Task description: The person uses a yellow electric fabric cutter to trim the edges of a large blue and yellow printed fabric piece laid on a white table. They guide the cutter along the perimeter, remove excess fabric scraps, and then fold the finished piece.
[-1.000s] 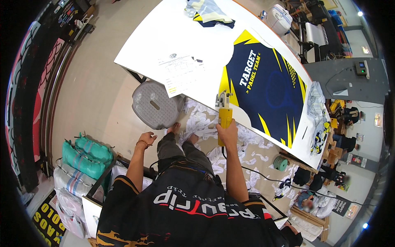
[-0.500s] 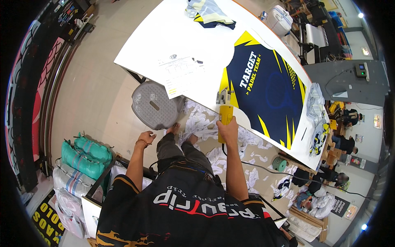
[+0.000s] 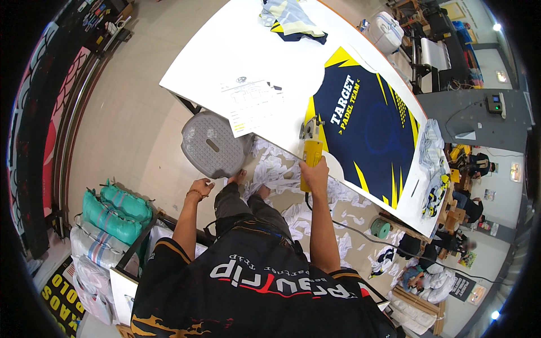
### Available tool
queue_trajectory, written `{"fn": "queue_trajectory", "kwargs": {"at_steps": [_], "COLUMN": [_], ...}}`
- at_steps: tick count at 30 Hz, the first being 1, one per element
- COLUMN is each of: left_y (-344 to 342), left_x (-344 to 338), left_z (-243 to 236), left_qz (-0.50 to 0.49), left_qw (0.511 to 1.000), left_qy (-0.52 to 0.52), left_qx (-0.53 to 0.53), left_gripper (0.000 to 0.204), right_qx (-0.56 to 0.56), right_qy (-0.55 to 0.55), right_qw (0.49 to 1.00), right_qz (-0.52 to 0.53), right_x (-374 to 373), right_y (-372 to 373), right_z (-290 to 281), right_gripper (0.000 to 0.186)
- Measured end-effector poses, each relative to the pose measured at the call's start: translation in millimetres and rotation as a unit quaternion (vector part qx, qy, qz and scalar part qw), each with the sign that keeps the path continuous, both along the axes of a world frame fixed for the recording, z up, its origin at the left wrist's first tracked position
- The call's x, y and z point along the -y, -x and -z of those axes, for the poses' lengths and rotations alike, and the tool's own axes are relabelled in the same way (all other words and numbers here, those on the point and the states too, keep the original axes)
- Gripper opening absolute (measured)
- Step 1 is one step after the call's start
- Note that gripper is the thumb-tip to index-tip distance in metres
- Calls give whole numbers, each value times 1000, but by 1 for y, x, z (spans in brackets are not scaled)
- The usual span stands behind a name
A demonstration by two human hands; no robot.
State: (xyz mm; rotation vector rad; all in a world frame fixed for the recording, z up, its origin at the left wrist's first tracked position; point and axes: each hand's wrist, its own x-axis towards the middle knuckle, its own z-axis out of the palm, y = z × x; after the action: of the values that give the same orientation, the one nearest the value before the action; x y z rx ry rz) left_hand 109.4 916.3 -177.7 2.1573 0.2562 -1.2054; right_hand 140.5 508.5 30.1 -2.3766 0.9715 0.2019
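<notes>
My right hand (image 3: 315,169) grips the handle of a yellow electric fabric cutter (image 3: 310,145) at the near edge of a long white table (image 3: 236,50). The cutter's head rests at the corner of a navy and yellow printed fabric panel (image 3: 369,132) spread on the table. My left hand (image 3: 199,187) hangs by my side with loosely curled fingers and holds nothing, close to a grey plastic stool (image 3: 213,145). A cable (image 3: 360,234) trails from the cutter down across the floor.
White fabric scraps (image 3: 282,169) litter the floor around my feet. A printed paper sheet (image 3: 251,104) lies on the table, folded garments (image 3: 290,19) at its far end. Green and white sacks (image 3: 112,208) stand at my left. A tape roll (image 3: 380,228) lies on the floor right.
The cutter and my right hand have stayed at the panel's corner, shifting only slightly. My left hand has not moved.
</notes>
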Motion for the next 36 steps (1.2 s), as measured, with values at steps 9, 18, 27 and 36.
{"fn": "queue_trajectory", "kwargs": {"at_steps": [9, 18, 27, 36], "left_y": [-1, 0, -5, 0], "left_x": [0, -1, -1, -3], "left_z": [5, 9, 7, 26], "left_qz": [10, -10, 1, -21], "left_qw": [1000, 1000, 1000, 1000], "left_qy": [3, 6, -1, 3], "left_qx": [0, -7, 5, -14], "left_gripper": [59, 60, 60, 60], "right_qx": [-22, -17, -3, 8], "right_qy": [-6, -4, -20, -17], "right_qw": [1000, 1000, 1000, 1000], "right_qz": [10, 18, 8, 14], "right_x": [2, 4, 15, 19], "right_y": [-14, -28, -41, -59], "right_z": [2, 0, 8, 7], "right_gripper": [68, 73, 76, 67]}}
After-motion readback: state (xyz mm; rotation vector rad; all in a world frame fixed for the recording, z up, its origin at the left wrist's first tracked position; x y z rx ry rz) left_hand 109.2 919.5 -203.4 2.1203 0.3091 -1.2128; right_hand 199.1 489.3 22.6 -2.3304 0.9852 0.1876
